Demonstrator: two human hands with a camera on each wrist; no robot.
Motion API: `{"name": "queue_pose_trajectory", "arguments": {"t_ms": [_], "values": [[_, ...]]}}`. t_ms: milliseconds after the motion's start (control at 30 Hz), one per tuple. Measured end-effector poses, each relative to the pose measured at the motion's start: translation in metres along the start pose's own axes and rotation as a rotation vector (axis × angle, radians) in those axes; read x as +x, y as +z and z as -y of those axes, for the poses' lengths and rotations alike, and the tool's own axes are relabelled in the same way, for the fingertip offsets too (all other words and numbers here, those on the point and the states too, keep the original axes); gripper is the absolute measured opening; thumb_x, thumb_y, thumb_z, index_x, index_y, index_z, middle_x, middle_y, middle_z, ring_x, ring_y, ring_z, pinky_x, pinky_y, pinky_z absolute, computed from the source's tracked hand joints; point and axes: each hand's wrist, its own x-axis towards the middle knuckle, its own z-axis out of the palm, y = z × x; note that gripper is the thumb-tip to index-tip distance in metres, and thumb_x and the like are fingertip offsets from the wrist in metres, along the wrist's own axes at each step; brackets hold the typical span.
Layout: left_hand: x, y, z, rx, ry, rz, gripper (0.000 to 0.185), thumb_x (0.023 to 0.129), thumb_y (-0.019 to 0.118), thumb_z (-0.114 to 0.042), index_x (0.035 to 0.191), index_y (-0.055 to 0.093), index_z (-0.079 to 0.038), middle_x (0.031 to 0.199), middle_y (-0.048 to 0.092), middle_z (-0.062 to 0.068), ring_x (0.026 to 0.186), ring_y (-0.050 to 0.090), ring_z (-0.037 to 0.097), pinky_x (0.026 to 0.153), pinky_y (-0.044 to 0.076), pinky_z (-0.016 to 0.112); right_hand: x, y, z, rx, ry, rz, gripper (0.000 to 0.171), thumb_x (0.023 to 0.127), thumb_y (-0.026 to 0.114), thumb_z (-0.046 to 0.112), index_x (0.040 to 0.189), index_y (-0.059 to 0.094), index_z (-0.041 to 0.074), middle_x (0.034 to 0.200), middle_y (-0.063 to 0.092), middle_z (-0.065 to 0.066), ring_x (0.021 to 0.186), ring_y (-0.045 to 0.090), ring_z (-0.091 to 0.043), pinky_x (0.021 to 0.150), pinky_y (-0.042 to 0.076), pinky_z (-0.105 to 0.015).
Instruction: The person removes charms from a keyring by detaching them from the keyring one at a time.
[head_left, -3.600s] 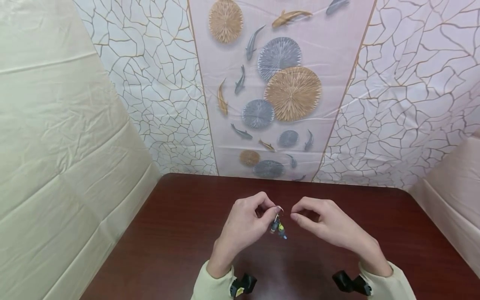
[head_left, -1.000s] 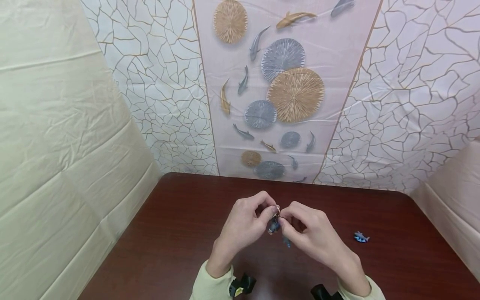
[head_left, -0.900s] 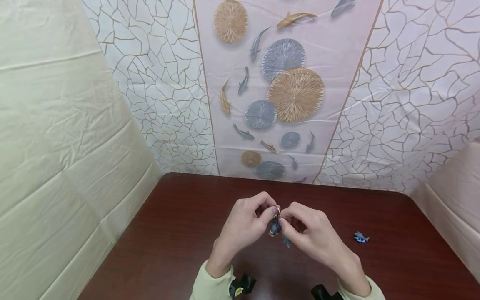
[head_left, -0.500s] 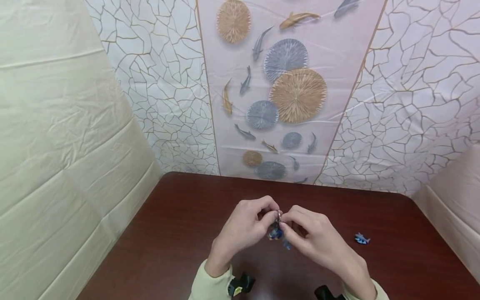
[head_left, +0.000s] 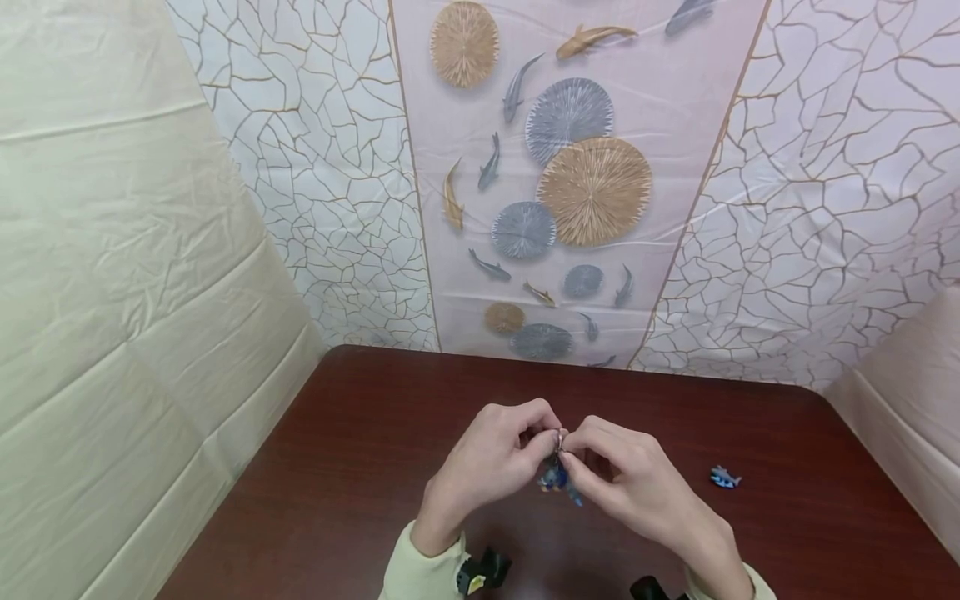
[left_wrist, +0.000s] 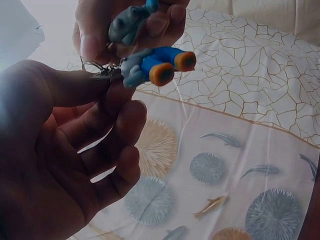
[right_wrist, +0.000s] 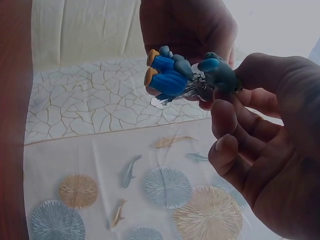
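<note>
My left hand (head_left: 491,454) pinches a metal key ring (head_left: 559,439) between thumb and index finger, above the table. From the ring hangs a small figurine with blue trousers and orange shoes (left_wrist: 165,62), grey in its upper part. My right hand (head_left: 637,479) meets the left at the ring and pinches a second charm, a grey-blue animal figure (right_wrist: 220,75) with a bright blue part. Fine metal links (right_wrist: 200,82) run between the two charms in the right wrist view. The fingertips hide part of the ring.
On the dark red-brown table (head_left: 360,467), right of my right hand, lies a small blue shark-like figure (head_left: 724,477). Behind the table hangs a patterned cloth (head_left: 525,283) with fish and discs. A cream cloth (head_left: 150,333) borders the left side.
Since the earliest frame, my right hand has come in to the ring, and the shark-like figure has appeared on the table. Over the last second both hands have lowered slightly.
</note>
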Motion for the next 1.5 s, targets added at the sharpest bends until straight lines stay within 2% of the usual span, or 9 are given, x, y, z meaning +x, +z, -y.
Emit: {"name": "queue_pose_trajectory", "arguments": {"t_ms": [133,600,833,1067,1200,1367,1500], "values": [[-0.0006,-0.0016,0.0003,-0.005,-0.002,0.026,0.011,0.091,0.062,-0.013,0.083,0.065,-0.019,0.062,0.057,-0.012,0.053,0.042,-0.007,0.050,0.035,0.010,0.0004,0.0024,-0.0016,0.005,-0.030,-0.028,0.013,0.087,0.068,0.004,0.089,0.065,0.017,0.078,0.054,0.014,0.065,0.046,0.006,0.056,0.037,-0.006],[-0.0014,-0.0052,0.0039,-0.034,-0.033,0.031,0.011,0.092,0.063,-0.017,0.083,0.068,-0.021,0.061,0.057,-0.014,0.053,0.042,-0.006,0.050,0.036,0.013,0.0063,0.0023,-0.0016,0.041,-0.038,-0.078,0.023,0.078,0.069,-0.007,0.088,0.065,0.014,0.077,0.055,0.011,0.065,0.047,0.004,0.054,0.037,-0.007],[-0.0003,-0.0051,0.0037,-0.069,0.034,-0.010,0.006,0.092,0.065,-0.014,0.090,0.068,-0.018,0.072,0.064,-0.011,0.061,0.051,-0.006,0.056,0.043,0.010,0.0066,0.0008,-0.0051,0.082,-0.008,-0.085,0.032,0.072,0.069,-0.014,0.089,0.066,0.013,0.078,0.058,0.010,0.064,0.051,0.004,0.053,0.041,-0.010],[0.0007,-0.0039,0.0013,-0.052,0.153,-0.086,0.004,0.092,0.067,-0.013,0.092,0.068,-0.017,0.082,0.067,-0.009,0.071,0.055,-0.006,0.065,0.048,0.008,0.0068,-0.0024,-0.0056,0.124,0.018,-0.094,0.036,0.069,0.069,-0.018,0.088,0.066,0.013,0.075,0.057,0.009,0.064,0.051,0.002,0.053,0.040,-0.009],[0.0006,-0.0032,-0.0012,-0.051,0.175,-0.106,0.004,0.093,0.066,-0.012,0.093,0.069,-0.015,0.083,0.069,-0.007,0.071,0.056,-0.005,0.066,0.047,0.008,0.0064,-0.0019,-0.0051,0.146,0.019,-0.090,0.037,0.070,0.068,-0.019,0.088,0.065,0.013,0.075,0.056,0.008,0.063,0.051,0.002,0.052,0.040,-0.008],[0.0003,-0.0049,-0.0017,0.043,0.213,-0.159,0.005,0.090,0.068,-0.010,0.090,0.070,-0.015,0.081,0.072,-0.008,0.066,0.056,-0.006,0.063,0.043,0.005,0.0070,-0.0002,-0.0037,0.184,0.014,-0.084,0.037,0.071,0.067,-0.020,0.089,0.065,0.012,0.075,0.055,0.007,0.064,0.051,0.001,0.052,0.040,-0.008],[-0.0001,-0.0062,-0.0019,0.057,0.197,-0.177,0.006,0.090,0.068,-0.010,0.089,0.071,-0.015,0.081,0.073,-0.008,0.065,0.055,-0.005,0.061,0.042,0.005,0.0082,0.0017,-0.0027,0.204,0.011,-0.084,0.036,0.072,0.068,-0.019,0.090,0.065,0.011,0.076,0.056,0.006,0.065,0.051,0.000,0.051,0.041,-0.008]]}}
